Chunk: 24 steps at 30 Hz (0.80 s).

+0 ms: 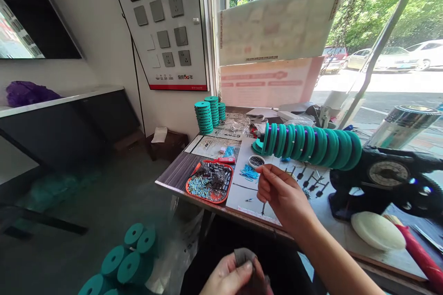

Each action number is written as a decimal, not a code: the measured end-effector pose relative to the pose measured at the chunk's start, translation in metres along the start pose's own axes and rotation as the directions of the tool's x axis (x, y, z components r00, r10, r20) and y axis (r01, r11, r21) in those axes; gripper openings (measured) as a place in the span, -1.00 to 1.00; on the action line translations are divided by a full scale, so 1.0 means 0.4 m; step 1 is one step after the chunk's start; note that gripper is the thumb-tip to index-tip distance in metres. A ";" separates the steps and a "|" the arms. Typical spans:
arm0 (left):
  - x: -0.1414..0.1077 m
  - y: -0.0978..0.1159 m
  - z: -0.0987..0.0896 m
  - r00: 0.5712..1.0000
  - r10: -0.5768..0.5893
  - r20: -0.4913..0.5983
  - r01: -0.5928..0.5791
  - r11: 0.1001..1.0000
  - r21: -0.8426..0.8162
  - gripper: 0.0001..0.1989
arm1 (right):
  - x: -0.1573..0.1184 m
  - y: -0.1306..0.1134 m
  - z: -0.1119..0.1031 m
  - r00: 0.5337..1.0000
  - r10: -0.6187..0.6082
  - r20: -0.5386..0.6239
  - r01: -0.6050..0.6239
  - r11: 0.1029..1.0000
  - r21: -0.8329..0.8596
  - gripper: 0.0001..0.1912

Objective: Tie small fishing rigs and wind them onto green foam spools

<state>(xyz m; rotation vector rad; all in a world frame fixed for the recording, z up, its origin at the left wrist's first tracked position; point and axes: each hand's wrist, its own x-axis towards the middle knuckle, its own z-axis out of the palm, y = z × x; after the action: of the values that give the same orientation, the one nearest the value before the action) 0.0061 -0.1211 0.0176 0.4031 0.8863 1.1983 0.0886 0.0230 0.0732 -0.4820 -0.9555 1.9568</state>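
Observation:
Down by my lap, my left hand (231, 274) is closed on a grey cloth (245, 255), bunched between thumb and fingers. Above the near edge of the table, my right hand (282, 191) holds thumb and fingertips pinched together; whatever is in them is too small to make out. Just beyond those fingertips stand a small white cup (256, 161) of dark bits and a pile of thin blue pieces (249, 173). A black machine (377, 177) with a round dial carries a row of teal discs (311, 144) on its shaft, to the right of the hand.
Left on the table lies an orange-red tray (228, 193) of small metal parts, with a red tube (224, 160) behind it. Teal spools stand in stacks (203, 117) near the wall, and more spools (129, 265) sit low at left. A pale oval object (378, 230) lies before the machine.

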 end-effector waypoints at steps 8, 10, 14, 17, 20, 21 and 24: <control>0.090 0.114 0.067 0.952 0.225 0.209 -0.253 0.960 0.119 -0.70 | 0.006 -0.037 -0.012 1.000 -0.018 0.025 0.025 0.948 -0.316 -0.81; 0.116 0.126 0.085 0.961 0.233 0.151 -0.249 0.963 0.100 -0.72 | 0.004 -0.039 -0.013 0.999 -0.018 0.039 0.029 0.946 -0.324 -0.81; 0.141 0.138 0.107 0.967 0.251 0.036 -0.253 0.965 0.068 -0.76 | -0.001 -0.037 -0.008 0.999 0.049 0.024 -0.042 0.971 -0.236 -0.79; 0.143 0.141 0.110 0.968 0.251 0.021 -0.252 0.967 0.043 -0.78 | -0.003 -0.033 -0.005 0.997 0.071 0.014 -0.067 0.979 -0.191 -0.77; 0.139 0.143 0.111 0.966 0.256 0.014 -0.257 0.965 0.056 -0.78 | -0.003 -0.029 -0.003 0.995 0.097 0.014 -0.093 0.984 -0.153 -0.77; 0.137 0.143 0.112 0.965 0.262 0.017 -0.262 0.963 0.064 -0.79 | -0.002 -0.028 -0.003 0.995 0.100 0.013 -0.097 0.985 -0.142 -0.77; 0.133 0.141 0.119 0.952 0.302 0.044 -0.305 0.945 0.121 -0.78 | 0.000 -0.025 -0.001 0.997 0.077 -0.008 -0.078 0.994 -0.080 -0.79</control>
<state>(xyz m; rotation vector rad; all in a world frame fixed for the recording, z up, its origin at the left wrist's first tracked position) 0.0124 -0.0442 0.0658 0.6750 0.9031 1.4192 0.0943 0.0263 0.0809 -0.5774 -1.0290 1.9911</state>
